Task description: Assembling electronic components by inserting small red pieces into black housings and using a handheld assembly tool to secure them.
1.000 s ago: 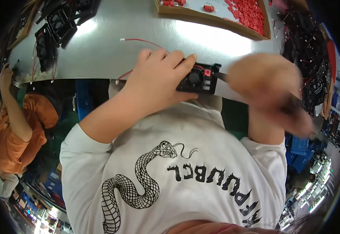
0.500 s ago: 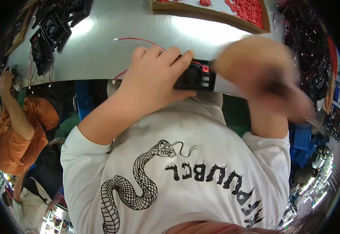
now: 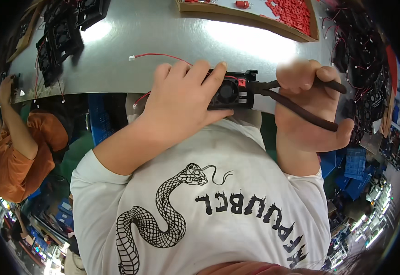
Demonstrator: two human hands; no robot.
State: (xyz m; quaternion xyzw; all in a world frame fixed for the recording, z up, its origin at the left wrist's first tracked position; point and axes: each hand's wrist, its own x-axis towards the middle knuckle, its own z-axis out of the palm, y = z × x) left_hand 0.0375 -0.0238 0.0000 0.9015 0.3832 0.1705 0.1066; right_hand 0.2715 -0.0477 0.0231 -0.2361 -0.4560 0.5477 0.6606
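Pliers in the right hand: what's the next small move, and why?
Probably a gentle squeeze of the pliers with the right hand: their handles stand spread, their tips appear close beside the red piece on the black fan unit, and the left hand steadies that unit. Whether the tips grip anything is unclear.

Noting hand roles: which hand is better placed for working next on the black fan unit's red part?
Probably the right hand: it holds pliers that reach close to the red part, while the left hand grips the fan unit.
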